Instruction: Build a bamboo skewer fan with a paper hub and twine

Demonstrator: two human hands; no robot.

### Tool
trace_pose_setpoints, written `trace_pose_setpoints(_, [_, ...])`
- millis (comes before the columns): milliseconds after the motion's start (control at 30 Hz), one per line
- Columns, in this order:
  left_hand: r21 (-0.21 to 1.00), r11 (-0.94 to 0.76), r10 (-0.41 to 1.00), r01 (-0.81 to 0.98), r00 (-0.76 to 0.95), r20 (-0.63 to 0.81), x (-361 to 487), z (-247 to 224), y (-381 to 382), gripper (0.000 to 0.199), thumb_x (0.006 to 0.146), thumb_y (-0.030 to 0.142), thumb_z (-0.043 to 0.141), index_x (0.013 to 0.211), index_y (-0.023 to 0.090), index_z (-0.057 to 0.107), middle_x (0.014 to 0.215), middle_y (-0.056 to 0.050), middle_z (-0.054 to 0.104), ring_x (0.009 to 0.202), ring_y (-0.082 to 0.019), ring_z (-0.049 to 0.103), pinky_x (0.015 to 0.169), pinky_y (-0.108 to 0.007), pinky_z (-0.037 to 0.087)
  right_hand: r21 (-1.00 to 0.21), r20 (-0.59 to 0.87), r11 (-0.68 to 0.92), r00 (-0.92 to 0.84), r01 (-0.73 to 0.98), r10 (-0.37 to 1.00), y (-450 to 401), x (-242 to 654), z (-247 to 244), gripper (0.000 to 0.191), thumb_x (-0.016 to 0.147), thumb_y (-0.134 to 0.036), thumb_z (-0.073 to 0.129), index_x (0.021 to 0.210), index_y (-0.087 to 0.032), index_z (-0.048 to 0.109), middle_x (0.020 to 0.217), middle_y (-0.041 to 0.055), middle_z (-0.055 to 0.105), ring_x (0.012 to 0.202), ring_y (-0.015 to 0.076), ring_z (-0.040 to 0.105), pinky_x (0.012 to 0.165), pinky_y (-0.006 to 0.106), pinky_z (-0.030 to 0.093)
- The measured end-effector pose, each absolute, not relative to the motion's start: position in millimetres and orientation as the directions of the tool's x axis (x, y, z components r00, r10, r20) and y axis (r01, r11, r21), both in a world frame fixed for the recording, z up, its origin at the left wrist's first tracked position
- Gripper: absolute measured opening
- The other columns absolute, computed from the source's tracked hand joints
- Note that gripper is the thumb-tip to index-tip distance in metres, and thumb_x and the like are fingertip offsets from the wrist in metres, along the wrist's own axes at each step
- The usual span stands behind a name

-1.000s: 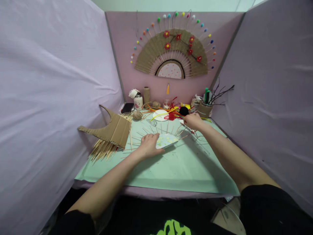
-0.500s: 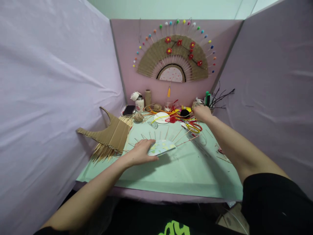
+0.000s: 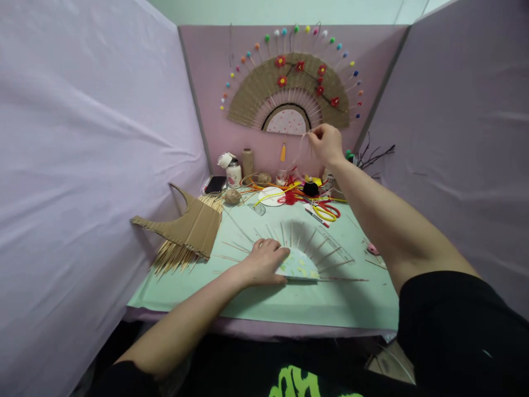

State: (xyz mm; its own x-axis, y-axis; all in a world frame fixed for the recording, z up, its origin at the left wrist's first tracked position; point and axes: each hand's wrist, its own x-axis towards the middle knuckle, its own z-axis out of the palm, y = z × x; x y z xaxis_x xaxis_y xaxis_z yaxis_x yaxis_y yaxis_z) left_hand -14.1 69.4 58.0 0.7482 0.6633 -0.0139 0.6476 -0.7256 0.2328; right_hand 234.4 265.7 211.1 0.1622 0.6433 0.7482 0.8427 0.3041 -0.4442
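My left hand is closed on the left part of a pale blue-green half-round fan base with yellowish patches. Its thumb lies along the straight front edge and its fingers rest on top. Thin wooden sticks radiate from the curved edge over the table. Raised in front of the back panel, my right hand pinches a thin, pale, see-through strip, which hangs in a loose curve from the fingertips.
A finished cardboard fan hangs on the pink panel. At left, a cut cardboard piece lies on bundled sticks. Scissors, a white disc, twine balls and a clear ruler are on the table.
My right hand has risen leftward from the clutter at the back right, now with a pale strip. My left hand has moved right with the fan base, which now lies flatter on the table.
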Motion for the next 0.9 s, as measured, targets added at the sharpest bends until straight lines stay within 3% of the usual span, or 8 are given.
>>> trace_pose_setpoints(133, [0.246, -0.696, 0.703, 0.675, 0.71, 0.04, -8, 47, 82, 0.062, 0.075, 0.045, 0.068, 0.13, 0.023, 0.051, 0.132, -0.013, 0.053, 0.127, -0.032, 0.044, 0.11, -0.048, 0.03, -0.448, 0.835, 0.573, 0.091, 0.687, 0.543, 254, 207, 222, 0.019, 0.091, -0.033, 0.055, 0.084, -0.017, 0.063, 0.082, 0.0039, 0.063, 0.084, 0.0177, 0.061, 0.085, 0.037, 0.049])
trace_pose_setpoints(233, [0.275, -0.697, 0.699, 0.662, 0.714, 0.052, 2, 45, 79, 0.063, 0.076, 0.048, 0.068, 0.131, 0.021, 0.05, 0.132, -0.014, 0.054, 0.127, -0.033, 0.045, 0.11, -0.047, 0.032, -0.419, 0.868, 0.668, 0.056, 0.615, 0.493, 235, 193, 220, 0.021, 0.089, -0.037, 0.058, 0.08, -0.018, 0.063, 0.076, 0.0013, 0.062, 0.077, 0.0151, 0.06, 0.078, 0.033, 0.051])
trace_pose_setpoints(567, [0.337, -0.716, 0.667, 0.611, 0.741, 0.075, 23, 49, 13, 0.066, 0.077, 0.056, 0.067, 0.132, 0.024, 0.047, 0.129, -0.014, 0.054, 0.124, -0.034, 0.045, 0.107, -0.051, 0.034, -0.599, 0.771, 0.64, 0.132, 0.482, 0.623, 195, 186, 190, 0.014, 0.084, -0.03, 0.062, 0.074, -0.02, 0.062, 0.069, -0.001, 0.061, 0.068, 0.0128, 0.058, 0.064, 0.028, 0.05])
trace_pose_setpoints(800, [0.325, -0.641, 0.747, 0.696, 0.662, 0.056, 32, 23, 24, 0.069, 0.076, 0.059, 0.067, 0.13, 0.02, 0.05, 0.13, -0.016, 0.053, 0.125, -0.035, 0.045, 0.11, -0.054, 0.032, -0.665, 0.73, 0.62, 0.19, 0.416, 0.656, 179, 192, 180, 0.011, 0.082, -0.027, 0.064, 0.074, -0.02, 0.062, 0.068, -0.0016, 0.06, 0.064, 0.0118, 0.058, 0.063, 0.028, 0.05])
trace_pose_setpoints(900, [0.354, -0.659, 0.727, 0.663, 0.682, 0.076, 23, 29, 44, 0.074, 0.076, 0.063, 0.063, 0.135, 0.021, 0.048, 0.14, -0.016, 0.048, 0.13, -0.035, 0.043, 0.109, -0.052, 0.035, -0.681, 0.721, 0.626, 0.201, 0.38, 0.663, 177, 195, 175, 0.012, 0.083, -0.03, 0.064, 0.076, -0.021, 0.061, 0.07, -0.0012, 0.06, 0.064, 0.0118, 0.058, 0.061, 0.027, 0.05])
